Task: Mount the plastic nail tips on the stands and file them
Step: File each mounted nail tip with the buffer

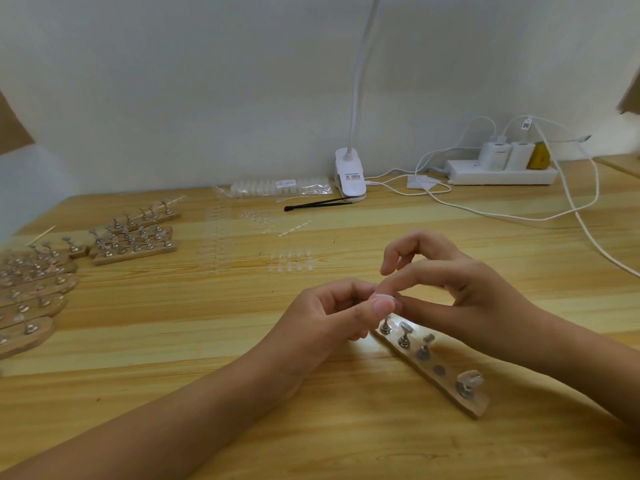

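Pinching nail tip (382,296): left hand (332,313), right hand (460,289); tip mostly hidden, blurred.

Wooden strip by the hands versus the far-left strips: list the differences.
The near wooden strip lies alone below the left hand and right hand, which pinch a clear nail tip; the far-left strips lie packed side by side. The near strip slants away leftward; the far-left strips run nearly crosswise. Both are wooden and carry small metal stands.
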Tool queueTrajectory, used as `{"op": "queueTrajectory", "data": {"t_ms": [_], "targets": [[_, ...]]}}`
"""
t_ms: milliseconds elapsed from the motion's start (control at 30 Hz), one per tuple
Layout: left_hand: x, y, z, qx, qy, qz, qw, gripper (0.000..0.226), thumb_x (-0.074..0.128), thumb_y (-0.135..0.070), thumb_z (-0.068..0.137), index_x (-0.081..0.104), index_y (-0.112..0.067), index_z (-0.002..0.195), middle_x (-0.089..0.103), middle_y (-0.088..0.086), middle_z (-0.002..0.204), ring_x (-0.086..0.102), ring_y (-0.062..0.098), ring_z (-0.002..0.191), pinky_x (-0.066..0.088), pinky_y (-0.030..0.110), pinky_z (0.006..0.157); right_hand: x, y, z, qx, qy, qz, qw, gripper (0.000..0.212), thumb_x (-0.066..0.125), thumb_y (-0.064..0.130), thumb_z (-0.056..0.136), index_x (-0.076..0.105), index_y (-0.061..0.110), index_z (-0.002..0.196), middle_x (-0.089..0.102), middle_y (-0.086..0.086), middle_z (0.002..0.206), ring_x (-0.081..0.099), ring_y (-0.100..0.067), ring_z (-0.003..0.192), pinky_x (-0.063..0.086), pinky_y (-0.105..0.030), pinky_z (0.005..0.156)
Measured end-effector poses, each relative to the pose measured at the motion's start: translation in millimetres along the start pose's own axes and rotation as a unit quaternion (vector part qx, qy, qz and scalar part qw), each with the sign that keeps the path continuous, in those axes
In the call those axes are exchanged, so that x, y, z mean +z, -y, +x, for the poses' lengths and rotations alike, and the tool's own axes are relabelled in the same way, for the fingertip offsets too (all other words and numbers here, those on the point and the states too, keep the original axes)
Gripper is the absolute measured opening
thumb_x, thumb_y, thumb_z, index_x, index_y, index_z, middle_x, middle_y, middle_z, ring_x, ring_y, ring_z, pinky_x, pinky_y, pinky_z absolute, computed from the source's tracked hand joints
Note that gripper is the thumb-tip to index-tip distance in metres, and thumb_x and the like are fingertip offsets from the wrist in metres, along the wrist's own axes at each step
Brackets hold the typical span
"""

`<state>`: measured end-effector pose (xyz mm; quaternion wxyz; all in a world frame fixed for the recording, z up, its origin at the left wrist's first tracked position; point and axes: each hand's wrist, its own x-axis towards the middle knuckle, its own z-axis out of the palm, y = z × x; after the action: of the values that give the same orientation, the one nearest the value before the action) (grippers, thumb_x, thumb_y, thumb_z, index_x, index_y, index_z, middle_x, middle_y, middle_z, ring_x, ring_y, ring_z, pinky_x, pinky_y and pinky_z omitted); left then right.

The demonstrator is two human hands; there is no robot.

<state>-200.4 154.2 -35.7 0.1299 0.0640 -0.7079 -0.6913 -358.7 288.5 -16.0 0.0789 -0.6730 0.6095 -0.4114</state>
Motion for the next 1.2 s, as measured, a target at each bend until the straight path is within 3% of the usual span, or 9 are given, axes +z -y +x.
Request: {"op": "queueTrajectory", "data": {"t_ms": [133,233,300,367,467,633,800,1067,1200], "targets": [[-2,2,2,-0.019,-0.02,-0.027,0.999,0.025,0.072,-0.047,0.077,0.075,-0.028,0.094,0.055,-0.015,0.069,0.049,0.002,0.067,0.044,0.018,0.072,-14,-8,6,-0.03,-0.005,-0.027,0.999,0.025,0.065,0.031,0.089,0.07,0.022,0.111,0.059,0.008,0.112,0.057,-0.017,0.109,0.047,-0.021,0.091],[-4,3,5,-0.04,-0.042,-0.077,0.995,0.035,0.076,-0.047,0.072,0.076,-0.025,0.1,0.052,-0.01,0.069,0.049,0.004,0.066,0.046,0.019,0.07,-44,-34,9,0.085,-0.027,-0.133,0.987,0.041,0.061,0.045,0.084,0.06,0.026,0.121,0.062,0.012,0.1,0.058,-0.003,0.096,0.051,-0.03,0.083],[-5,4,7,-0.039,-0.042,-0.097,0.994,0.034,0.077,-0.045,0.072,0.076,-0.024,0.1,0.052,-0.01,0.07,0.049,0.004,0.066,0.047,0.016,0.068,-57,-53,6,0.177,0.025,-0.2,0.963,0.055,0.055,0.063,0.074,0.056,0.032,0.12,0.058,0.015,0.097,0.054,0.001,0.09,0.047,-0.022,0.076],[-5,5,6,-0.036,-0.04,-0.101,0.993,0.033,0.077,-0.043,0.073,0.076,-0.024,0.1,0.053,-0.011,0.071,0.048,0.005,0.066,0.047,0.016,0.068,-56,-67,1,0.207,0.091,-0.206,0.952,0.045,0.061,0.063,0.076,0.057,0.038,0.114,0.054,0.016,0.098,0.052,-0.001,0.09,0.042,-0.014,0.074],[-5,5,6,-0.031,-0.041,-0.102,0.993,0.029,0.076,-0.041,0.074,0.075,-0.025,0.098,0.055,-0.01,0.073,0.048,0.005,0.067,0.047,0.017,0.068,-44,-70,1,0.175,0.103,-0.221,0.954,0.021,0.067,0.039,0.087,0.063,0.038,0.108,0.052,0.017,0.098,0.052,-0.001,0.088,0.039,-0.01,0.073],[-3,4,5,-0.02,-0.055,-0.092,0.994,0.024,0.075,-0.04,0.072,0.075,-0.027,0.093,0.065,-0.017,0.081,0.054,0.002,0.07,0.047,0.016,0.067,-34,-35,4,0.064,0.017,-0.035,0.997,0.021,0.064,0.036,0.089,0.07,0.025,0.106,0.065,0.005,0.1,0.064,-0.014,0.093,0.052,-0.018,0.079],[-2,5,5,-0.014,-0.075,-0.08,0.994,0.012,0.074,-0.032,0.078,0.075,-0.031,0.089,0.064,-0.015,0.078,0.056,0.001,0.072,0.046,0.017,0.067,-19,-1,4,0.059,0.032,0.216,0.974,0.02,0.073,0.031,0.086,0.068,0.021,0.103,0.071,-0.005,0.097,0.071,-0.016,0.084,0.056,-0.022,0.075],[2,4,2,0.002,-0.047,-0.028,0.998,0.025,0.066,-0.027,0.082,0.064,-0.014,0.103,0.063,-0.02,0.072,0.057,-0.005,0.068,0.045,0.014,0.066,-14,2,6,0.063,-0.029,0.26,0.963,0.023,0.072,0.015,0.081,0.061,0.005,0.1,0.071,-0.005,0.089,0.07,-0.017,0.079,0.058,-0.026,0.071],[3,2,2,-0.001,-0.05,-0.025,0.998,0.029,0.065,-0.028,0.083,0.065,-0.012,0.107,0.063,-0.02,0.073,0.056,-0.005,0.069,0.045,0.015,0.068,-13,2,5,0.068,0.024,0.249,0.966,0.02,0.071,0.014,0.082,0.062,0.009,0.1,0.069,-0.011,0.093,0.07,-0.022,0.084,0.058,-0.027,0.074]]}}
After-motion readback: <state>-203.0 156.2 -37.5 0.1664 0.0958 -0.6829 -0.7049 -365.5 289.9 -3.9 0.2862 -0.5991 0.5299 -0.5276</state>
